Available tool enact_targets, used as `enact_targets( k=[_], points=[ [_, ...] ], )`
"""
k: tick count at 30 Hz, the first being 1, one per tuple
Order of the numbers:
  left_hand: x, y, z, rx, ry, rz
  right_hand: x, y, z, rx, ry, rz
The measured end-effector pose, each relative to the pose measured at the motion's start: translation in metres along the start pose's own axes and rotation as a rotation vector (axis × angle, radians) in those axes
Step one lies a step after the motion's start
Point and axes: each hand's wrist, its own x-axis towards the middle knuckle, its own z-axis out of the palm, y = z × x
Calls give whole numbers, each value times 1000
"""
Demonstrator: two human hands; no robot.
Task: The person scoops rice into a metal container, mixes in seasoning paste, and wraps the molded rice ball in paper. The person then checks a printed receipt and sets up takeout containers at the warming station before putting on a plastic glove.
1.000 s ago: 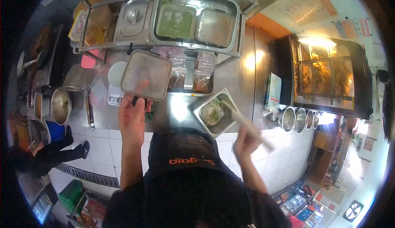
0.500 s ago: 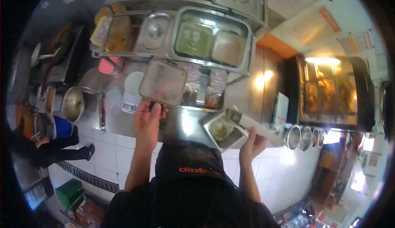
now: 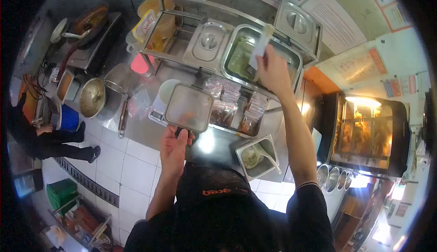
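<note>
- Your hands are apart: L hand [image 3: 175, 149] low over the counter [image 3: 223, 148], R hand [image 3: 274, 72] up & fwd.
- L hand: thumb + fingers clamped on near edge of a square translucent piece [image 3: 189, 106] (lid or tub, can't tell), held up between you & the bagged packs [image 3: 223, 108].
- R hand: gripping a pale flat strip [image 3: 261, 47], over the big steel pan [image 3: 226, 64] w/ green contents [image 3: 240, 61]; can't tell if strip touches them.
- Small steel tin [image 3: 270, 172] is nr counter's front edge, R of your L hand; pale, green-flecked food [image 3: 250, 157] in it, plus a white-handled utensil [image 3: 268, 157] leaning over its rim.
- Scale [image 3: 157, 114] w/ white bowl [image 3: 169, 89] on top, just L of sq. piece.
- Lidded pan [image 3: 205, 42] L of big one.
</note>
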Motion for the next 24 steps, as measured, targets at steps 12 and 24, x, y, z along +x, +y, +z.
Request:
enact_targets(
  k=[12,24],
  points=[
    [25,2,19,34,-106,14,-29,42,8,666,569,478],
    [105,-40,112,-231,-358,58,-241,-11,-46,991,912,692]
  ],
)
